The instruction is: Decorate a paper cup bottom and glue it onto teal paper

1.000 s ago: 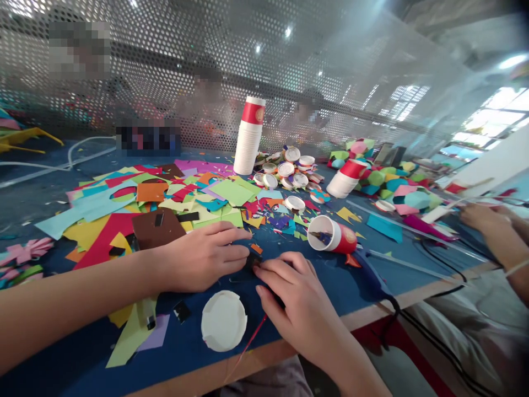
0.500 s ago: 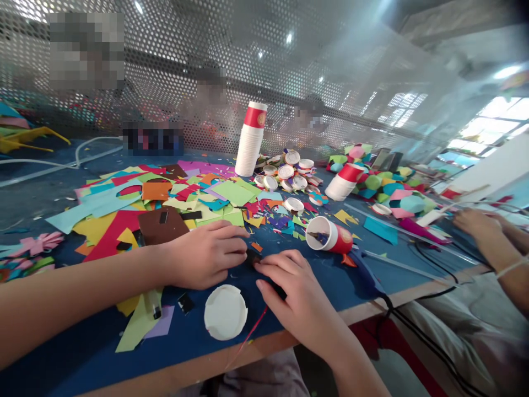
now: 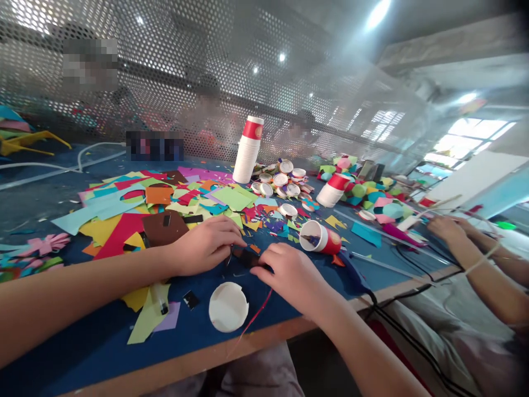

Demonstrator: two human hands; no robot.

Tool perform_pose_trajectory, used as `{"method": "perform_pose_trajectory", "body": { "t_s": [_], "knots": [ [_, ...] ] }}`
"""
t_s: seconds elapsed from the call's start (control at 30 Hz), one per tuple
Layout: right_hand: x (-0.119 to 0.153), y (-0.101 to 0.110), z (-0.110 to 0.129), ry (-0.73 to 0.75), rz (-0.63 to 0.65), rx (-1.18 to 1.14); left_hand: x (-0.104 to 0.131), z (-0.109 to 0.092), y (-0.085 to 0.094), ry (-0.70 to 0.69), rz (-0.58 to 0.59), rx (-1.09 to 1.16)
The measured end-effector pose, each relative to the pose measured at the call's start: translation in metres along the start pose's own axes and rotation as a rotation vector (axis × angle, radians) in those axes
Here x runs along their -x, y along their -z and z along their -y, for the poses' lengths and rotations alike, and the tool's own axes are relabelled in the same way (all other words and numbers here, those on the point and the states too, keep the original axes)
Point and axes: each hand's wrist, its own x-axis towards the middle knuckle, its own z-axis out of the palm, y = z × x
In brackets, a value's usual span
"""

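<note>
Right in the middle, the right hand [image 3: 291, 275] has thumb and fingers pinched together on the near end of a black piece [image 3: 247, 256], which lies low over the table [image 3: 285, 336] between the two hands. The left hand [image 3: 206, 245] is at its other end, fingers bent; whether they grip it, I can't tell. A red string [image 3: 258, 314] trails from under the right hand to the table's edge. Just below the hands, a white paper disc [image 3: 228, 314] lies flat, with a black scrap [image 3: 190, 300] and a pen [image 3: 161, 298] to its left. Over on the right, a cup [image 3: 329, 241] lies on its side, a blue glue gun [image 3: 353, 273] right beside it. Further out, coloured paper [image 3: 115, 231] spreads behind the left forearm, and a tall cup stack [image 3: 247, 157] stands at the back. At far right, another person's hand [image 3: 446, 227] is at work.
</note>
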Motion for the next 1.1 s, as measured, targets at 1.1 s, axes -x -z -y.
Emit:
{"method": "perform_pose_trajectory", "body": {
  "t_s": [1.1],
  "knots": [
    [0.016,-0.018,-0.007,0.148,-0.25,-0.113,0.004,-0.001,-0.016,-0.169,0.043,-0.195]
  ]
}}
